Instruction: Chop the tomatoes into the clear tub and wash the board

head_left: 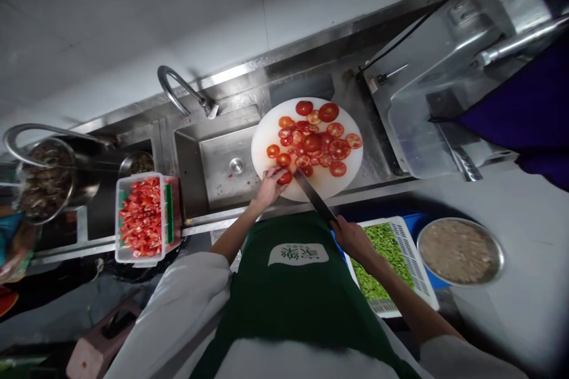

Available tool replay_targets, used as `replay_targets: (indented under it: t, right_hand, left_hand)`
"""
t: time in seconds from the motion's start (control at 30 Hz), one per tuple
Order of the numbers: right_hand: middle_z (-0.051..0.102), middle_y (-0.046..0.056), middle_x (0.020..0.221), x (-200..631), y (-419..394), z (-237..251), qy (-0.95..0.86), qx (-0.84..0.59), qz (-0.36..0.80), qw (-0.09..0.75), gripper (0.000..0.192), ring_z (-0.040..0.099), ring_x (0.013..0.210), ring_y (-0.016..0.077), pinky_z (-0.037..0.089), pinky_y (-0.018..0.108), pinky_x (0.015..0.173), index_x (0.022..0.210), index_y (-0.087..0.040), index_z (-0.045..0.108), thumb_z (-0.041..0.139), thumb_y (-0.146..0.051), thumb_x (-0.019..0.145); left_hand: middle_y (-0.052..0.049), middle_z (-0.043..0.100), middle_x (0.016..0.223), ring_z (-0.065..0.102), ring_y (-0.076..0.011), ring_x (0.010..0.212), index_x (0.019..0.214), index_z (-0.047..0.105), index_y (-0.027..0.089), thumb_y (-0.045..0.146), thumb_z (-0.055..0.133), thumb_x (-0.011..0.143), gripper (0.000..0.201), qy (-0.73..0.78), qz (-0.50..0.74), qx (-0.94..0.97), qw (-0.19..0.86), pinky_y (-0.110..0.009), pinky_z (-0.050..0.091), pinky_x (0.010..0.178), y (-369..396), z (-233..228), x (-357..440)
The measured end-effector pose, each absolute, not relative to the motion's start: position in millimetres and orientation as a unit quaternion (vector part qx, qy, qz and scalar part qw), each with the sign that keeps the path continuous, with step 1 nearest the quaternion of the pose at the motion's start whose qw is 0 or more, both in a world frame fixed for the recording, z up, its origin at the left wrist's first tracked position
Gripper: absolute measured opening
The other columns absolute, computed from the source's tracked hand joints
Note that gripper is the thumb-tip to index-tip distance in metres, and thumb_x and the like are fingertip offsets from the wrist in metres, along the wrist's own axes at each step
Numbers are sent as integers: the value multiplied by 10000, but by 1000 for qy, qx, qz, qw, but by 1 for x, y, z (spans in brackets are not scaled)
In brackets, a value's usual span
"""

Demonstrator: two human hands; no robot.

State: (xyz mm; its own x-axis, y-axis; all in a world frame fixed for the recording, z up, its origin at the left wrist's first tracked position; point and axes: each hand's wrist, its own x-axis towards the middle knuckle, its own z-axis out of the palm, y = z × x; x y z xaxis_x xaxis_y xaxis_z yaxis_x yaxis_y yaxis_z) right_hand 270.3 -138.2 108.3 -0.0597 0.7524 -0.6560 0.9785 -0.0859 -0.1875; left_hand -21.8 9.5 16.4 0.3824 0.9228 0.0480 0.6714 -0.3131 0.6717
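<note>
My left hand is closed on a red tomato at the near left edge of a round white cutting board. My right hand grips the handle of a knife. The blade slants up and left over the board's near edge, its tip close to the tomato but seemingly a little to its right. Cut tomato slices lie spread over the middle and right of the board, with several larger pieces among them. Another tomato piece sits just beyond my left fingers.
The board lies over the right part of a steel sink with a curved faucet. A clear tub of cut tomatoes stands left. At right are a white basket of chopped greens and a round pan; farther back, a clear bin.
</note>
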Motion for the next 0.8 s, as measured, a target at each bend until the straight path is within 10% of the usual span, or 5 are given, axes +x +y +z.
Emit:
replay_targets:
  t: [0.53, 0.8]
  right_hand:
    - [786, 139, 925, 292, -123, 92, 627, 690, -337, 132, 296, 760, 887, 289, 385, 322, 711, 1066, -164, 660, 424, -335, 1123]
    - [663, 52, 639, 274, -144, 47, 468, 752, -461, -55, 368, 670, 651, 224, 425, 290, 621, 788, -227, 597, 483, -467, 1042]
  left_hand:
    - [-147, 576, 1306, 590, -323, 1212, 1357, 729, 214, 322, 879, 871, 520, 516, 167, 790, 286, -516, 527, 1117, 16, 34, -17]
    - [-101, 656, 1370, 620, -275, 1277, 1260, 782, 246, 257, 673, 992, 290, 273, 39, 884, 378, -444, 514, 1173, 77, 62, -41]
